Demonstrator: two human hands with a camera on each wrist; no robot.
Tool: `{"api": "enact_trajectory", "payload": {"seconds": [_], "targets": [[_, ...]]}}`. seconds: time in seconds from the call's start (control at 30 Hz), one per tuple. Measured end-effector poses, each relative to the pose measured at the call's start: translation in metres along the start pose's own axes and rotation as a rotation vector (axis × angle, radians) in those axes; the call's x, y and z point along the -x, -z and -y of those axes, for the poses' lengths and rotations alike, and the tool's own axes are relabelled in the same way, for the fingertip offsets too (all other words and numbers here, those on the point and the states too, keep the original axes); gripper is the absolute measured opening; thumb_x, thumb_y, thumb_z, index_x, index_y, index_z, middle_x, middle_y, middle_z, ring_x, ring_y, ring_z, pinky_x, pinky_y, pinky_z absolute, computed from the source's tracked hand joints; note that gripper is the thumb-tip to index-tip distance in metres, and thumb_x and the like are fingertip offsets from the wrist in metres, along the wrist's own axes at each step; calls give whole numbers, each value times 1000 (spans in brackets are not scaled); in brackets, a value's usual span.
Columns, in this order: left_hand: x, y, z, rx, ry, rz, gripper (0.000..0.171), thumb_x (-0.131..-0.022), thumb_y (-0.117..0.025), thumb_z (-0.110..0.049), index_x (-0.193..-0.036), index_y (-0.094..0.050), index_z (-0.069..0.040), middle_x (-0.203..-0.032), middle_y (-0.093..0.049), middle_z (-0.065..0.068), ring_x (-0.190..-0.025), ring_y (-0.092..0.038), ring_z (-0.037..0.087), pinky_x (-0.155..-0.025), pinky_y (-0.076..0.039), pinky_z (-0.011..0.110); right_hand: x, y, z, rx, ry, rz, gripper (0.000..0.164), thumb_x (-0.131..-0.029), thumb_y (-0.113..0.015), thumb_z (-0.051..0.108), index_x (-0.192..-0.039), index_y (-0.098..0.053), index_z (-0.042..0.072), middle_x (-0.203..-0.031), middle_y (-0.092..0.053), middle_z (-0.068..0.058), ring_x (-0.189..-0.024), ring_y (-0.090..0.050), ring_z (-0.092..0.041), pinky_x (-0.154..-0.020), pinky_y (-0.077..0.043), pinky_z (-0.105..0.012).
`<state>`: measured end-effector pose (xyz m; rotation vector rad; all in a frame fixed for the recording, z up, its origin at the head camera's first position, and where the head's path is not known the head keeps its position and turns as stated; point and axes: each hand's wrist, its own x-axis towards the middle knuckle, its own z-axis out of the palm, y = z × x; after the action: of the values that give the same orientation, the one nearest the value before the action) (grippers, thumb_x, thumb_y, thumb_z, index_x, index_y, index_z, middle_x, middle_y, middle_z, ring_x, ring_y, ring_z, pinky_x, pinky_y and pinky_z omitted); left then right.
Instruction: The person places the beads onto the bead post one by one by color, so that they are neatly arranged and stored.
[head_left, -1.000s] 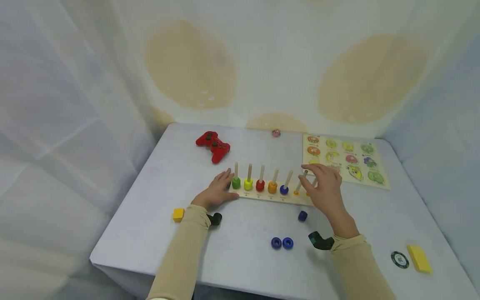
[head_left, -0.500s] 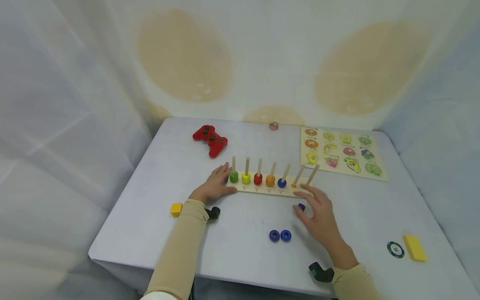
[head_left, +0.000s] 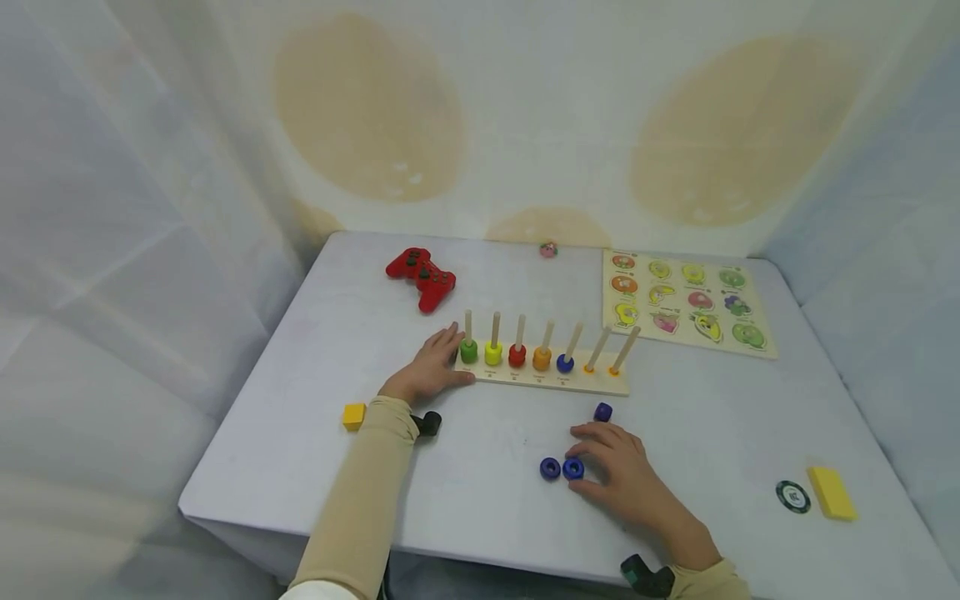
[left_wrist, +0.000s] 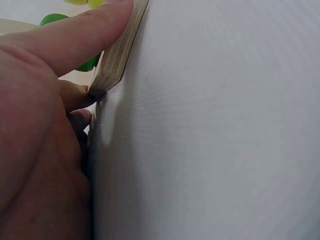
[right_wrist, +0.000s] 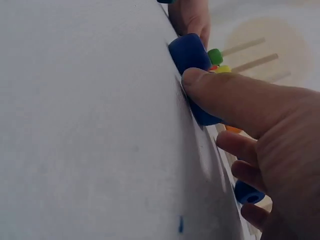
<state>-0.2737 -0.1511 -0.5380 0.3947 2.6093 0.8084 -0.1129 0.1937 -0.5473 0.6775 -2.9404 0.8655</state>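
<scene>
My left hand (head_left: 429, 367) holds the left end of a wooden peg board (head_left: 517, 374), its thumb along the front edge. The board bears a row of upright pegs, with green, yellow, red, orange and blue beads on the first several; the two pegs at the right have only small orange rings at the base. My right hand (head_left: 626, 477) pinches a blue bead (head_left: 573, 469) on the table, thumb on the near side and fingers on the far side. Beside it lies a second dark blue bead (head_left: 550, 468). Beyond the fingers rests a purple-blue bead (head_left: 603, 412) on its side.
A red game controller (head_left: 422, 279) lies at the back left, a fruit puzzle board (head_left: 686, 302) at the back right. A yellow cube (head_left: 354, 417) sits left of my left forearm. A round chip (head_left: 792, 497) and a yellow block (head_left: 832, 493) lie far right.
My right hand has come away from the board's right-hand pegs, past the lone purple-blue bead, toward me and down to the pair of blue beads. The left hand stays at the board's end.
</scene>
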Motion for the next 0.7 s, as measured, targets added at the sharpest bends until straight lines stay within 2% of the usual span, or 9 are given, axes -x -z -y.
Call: {"api": "enact_trajectory", "payload": {"seconds": [0.1, 0.2, 0.33, 0.5, 0.6, 0.7], "targets": [[0, 0, 1, -1, -1, -2, 91, -95, -70, -44, -165, -18, -17, -175, 0, -1, -161, 2, 27, -130, -11, 52, -2, 3, -2, -21, 32, -39, 33, -77, -89, 27, -105, -72, 27, -133, -65, 0, -131, -53, -31, -102, -38, -57], [1, 0, 1, 6, 4, 3, 92, -95, -70, -45, -165, -18, -18, -175, 1, -2, -161, 2, 26, -130, -11, 52, -12, 14, 0, -34, 62, -125, 34, -78, -89, 24, -107, -72, 21, -129, -67, -3, -126, -56, -31, -102, -41, -57], [0, 4, 2, 3, 12, -7, 92, -94, -70, -46, -165, -17, -19, -175, 1, -2, -161, 3, 25, -130, -11, 51, -43, 42, 5, -27, 60, -291, 37, -79, -88, 18, -111, -71, 11, -127, -68, -10, -125, -55, -34, -105, -41, -59], [-1, 5, 3, 16, 1, -28, 91, -94, -71, -43, -165, -19, -17, -175, -1, 0, -161, 2, 27, -130, -11, 53, -88, 75, 10, -16, 34, -462, 36, -83, -85, 17, -114, -70, 6, -129, -65, -16, -127, -51, -38, -108, -36, -61], [-2, 2, 4, 18, -6, -20, 91, -94, -71, -43, -165, -20, -17, -175, -1, 0, -161, 2, 27, -130, -11, 53, -105, 86, 11, 4, 35, -494, 36, -84, -85, 18, -114, -69, 4, -131, -64, -18, -129, -50, -40, -110, -31, -63], [-2, -2, 5, 11, -11, -14, 91, -94, -71, -44, -164, -21, -17, -175, -2, 0, -161, 1, 28, -130, -12, 54, -114, 91, 12, 40, 14, -447, 37, -86, -83, 22, -115, -69, 5, -133, -62, -18, -132, -47, -41, -109, -27, -66]]}}
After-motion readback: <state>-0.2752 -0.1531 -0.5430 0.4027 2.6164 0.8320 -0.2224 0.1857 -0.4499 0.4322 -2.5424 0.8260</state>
